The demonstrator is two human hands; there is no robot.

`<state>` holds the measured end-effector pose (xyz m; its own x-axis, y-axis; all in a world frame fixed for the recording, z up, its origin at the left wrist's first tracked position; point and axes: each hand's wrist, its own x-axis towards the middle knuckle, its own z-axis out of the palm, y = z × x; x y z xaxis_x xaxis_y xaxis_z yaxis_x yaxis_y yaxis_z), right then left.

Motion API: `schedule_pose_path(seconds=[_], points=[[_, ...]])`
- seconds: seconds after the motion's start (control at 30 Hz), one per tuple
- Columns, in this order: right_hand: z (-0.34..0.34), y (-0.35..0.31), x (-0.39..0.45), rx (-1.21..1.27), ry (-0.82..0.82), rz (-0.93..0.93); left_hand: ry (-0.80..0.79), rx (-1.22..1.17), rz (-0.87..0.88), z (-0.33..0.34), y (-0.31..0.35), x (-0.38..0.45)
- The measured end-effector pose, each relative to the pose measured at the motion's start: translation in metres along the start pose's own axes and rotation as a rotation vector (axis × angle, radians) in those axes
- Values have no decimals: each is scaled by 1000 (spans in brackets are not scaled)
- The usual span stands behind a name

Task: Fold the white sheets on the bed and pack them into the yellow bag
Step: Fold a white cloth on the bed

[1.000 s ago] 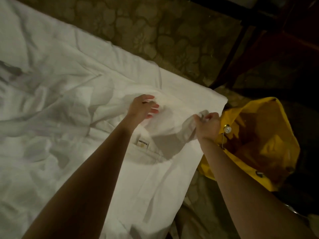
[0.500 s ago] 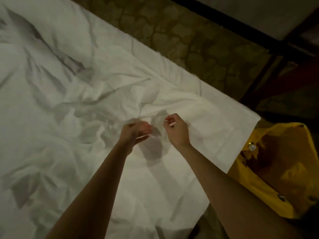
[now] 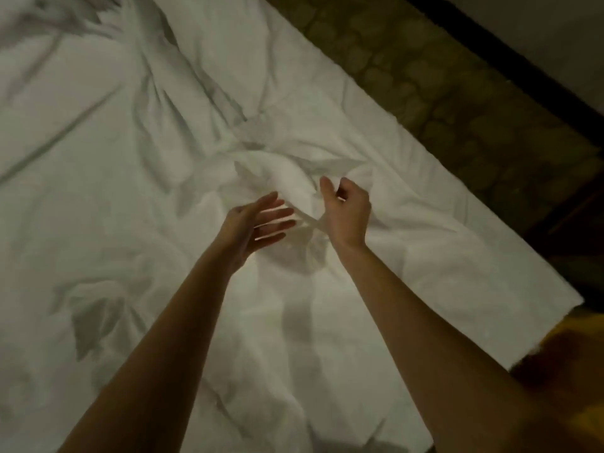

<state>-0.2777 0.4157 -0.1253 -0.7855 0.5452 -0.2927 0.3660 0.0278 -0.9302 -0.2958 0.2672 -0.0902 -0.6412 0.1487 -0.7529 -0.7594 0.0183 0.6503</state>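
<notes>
1. Held the left hand (image 3: 258, 220) just above the white sheets (image 3: 137, 197) with fingers straight, slightly fanned and gripping nothing; judged ready to scoop or flatten the cloth.
2. Held the right hand (image 3: 346, 214) just beside it, thumb raised and the other fingers curled away from the camera. Could not tell whether a thin fold running between the two hands was pinched there or merely lay beneath.
3. Placed both hands close together at the crumpled ridge (image 3: 291, 171), likely because that bunch offered the easiest edge to gather for a first fold.
4. Found the white sheets spread wide and deeply creased over the bed, itself wholly covered, with wrinkles fanning out from the ridge. Judged no fold made yet and packing well off.
5. Left the yellow bag (image 3: 585, 423) low at the right, beside the near corner of the sheets and partly hidden behind the right forearm. Too blurred to tell whether it gaped or what lay inside; probably parked there for a short reach once the folding ended.
6. Lit only dimly, with soft shadows of both arms thrown onto the cloth.
7. Beyond the far edge of the sheets, saw a floor (image 3: 457, 112) in a mottled brown pattern, then a dark rail (image 3: 496, 50) running diagonally, and a pale wall (image 3: 555, 24) behind it.
</notes>
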Motion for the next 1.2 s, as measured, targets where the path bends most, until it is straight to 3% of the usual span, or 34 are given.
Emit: schedule_pose_path(seconds=[0.1,0.2,0.3,0.5,0.63,0.8,0.87,1.07,1.2], points=[[6,-23,46,144,1,79,38,10,124,23,31,21],[12,-46,89,252,-6,180,249,77,317,36,53,48],[26,-57,130,337,-90,253,359,249,446,38,69,85],[58,-44,186,215,-279,410,467,567,244,27,91,163],[71,-29,202,-50,-267,288,528,570,136,22,98,194],[90,-32,245,74,-117,176,506,370,323,32,123,217],[98,-26,262,-69,-103,152,452,314,322,34,126,225],[100,-10,259,-359,-218,18,304,219,389,0,92,184],[108,-17,236,-583,-317,-121,423,266,367,-44,66,135]])
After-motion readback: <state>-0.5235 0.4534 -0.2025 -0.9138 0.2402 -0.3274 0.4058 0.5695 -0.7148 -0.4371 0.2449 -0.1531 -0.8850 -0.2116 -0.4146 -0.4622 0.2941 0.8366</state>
